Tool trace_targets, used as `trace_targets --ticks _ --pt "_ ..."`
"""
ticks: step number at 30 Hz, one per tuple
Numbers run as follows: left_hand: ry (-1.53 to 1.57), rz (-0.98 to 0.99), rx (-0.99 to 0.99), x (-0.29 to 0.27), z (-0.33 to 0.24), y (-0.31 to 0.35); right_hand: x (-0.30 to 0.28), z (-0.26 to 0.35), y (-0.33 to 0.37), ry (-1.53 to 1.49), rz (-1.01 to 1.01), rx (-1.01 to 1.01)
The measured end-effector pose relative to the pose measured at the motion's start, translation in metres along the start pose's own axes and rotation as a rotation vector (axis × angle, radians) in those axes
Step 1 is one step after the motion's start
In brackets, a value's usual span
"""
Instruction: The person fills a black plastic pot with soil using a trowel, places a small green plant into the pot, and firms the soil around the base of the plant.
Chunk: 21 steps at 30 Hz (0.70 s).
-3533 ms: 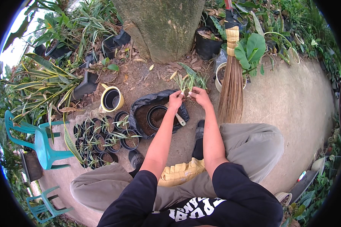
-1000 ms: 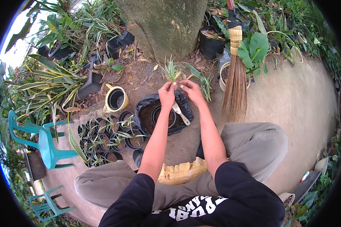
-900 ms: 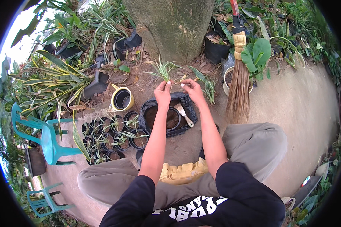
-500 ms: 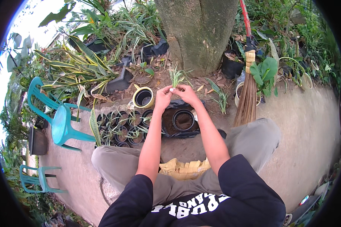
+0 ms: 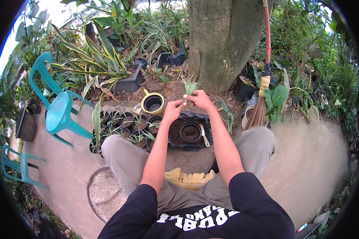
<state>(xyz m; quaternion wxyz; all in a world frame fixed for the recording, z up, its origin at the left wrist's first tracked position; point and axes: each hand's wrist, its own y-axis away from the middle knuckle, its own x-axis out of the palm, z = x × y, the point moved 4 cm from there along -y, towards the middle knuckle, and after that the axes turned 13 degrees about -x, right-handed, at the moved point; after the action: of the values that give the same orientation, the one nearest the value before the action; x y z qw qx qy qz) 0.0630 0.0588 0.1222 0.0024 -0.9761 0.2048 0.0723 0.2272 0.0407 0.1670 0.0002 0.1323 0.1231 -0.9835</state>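
My right hand (image 5: pixel 201 100) pinches a small spider plant (image 5: pixel 191 86) with thin green-and-white leaves pointing up and away. My left hand (image 5: pixel 174 111) is just to its left and a little nearer, thumb and fingertips pressed together close to the plant's base. What those fingertips hold, if anything, is too small to make out. Below my hands, a round black pot (image 5: pixel 190 132) with brown soil stands in a black soil-filled tray (image 5: pixel 175 140). A small tool with a pale handle (image 5: pixel 204 136) leans at the tray's right side.
Left of the tray stand several black pots of seedlings (image 5: pixel 139 123), with a yellow container (image 5: pixel 152 103) behind them. A stick broom (image 5: pixel 260 103) is at the right, near a tree trunk (image 5: pixel 223 47). Teal chairs (image 5: pixel 60 113) stand far left. A yellow sack (image 5: pixel 188 179) lies between my legs.
My left hand has drawn slightly away from the right, which keeps the plant. The view has shifted, and the pale-handled tool in the tray now shows fully.
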Motion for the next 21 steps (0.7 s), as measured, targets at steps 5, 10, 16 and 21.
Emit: trace_targets --ticks 5,10,16,21 --pt "0.062 0.026 -0.046 -0.002 0.011 0.001 -0.002 0.014 -0.005 0.057 0.041 0.0" --pt "0.141 -0.002 -0.107 -0.001 0.024 0.003 -0.013 0.002 -0.01 -0.123 -0.069 0.052" --pt "0.497 -0.1 -0.175 -0.011 0.048 -0.002 -0.009 -0.039 0.013 -0.241 -0.102 0.208" --pt "0.704 -0.068 -0.242 -0.021 0.063 -0.005 0.023 -0.073 0.038 -0.022 0.166 0.269"
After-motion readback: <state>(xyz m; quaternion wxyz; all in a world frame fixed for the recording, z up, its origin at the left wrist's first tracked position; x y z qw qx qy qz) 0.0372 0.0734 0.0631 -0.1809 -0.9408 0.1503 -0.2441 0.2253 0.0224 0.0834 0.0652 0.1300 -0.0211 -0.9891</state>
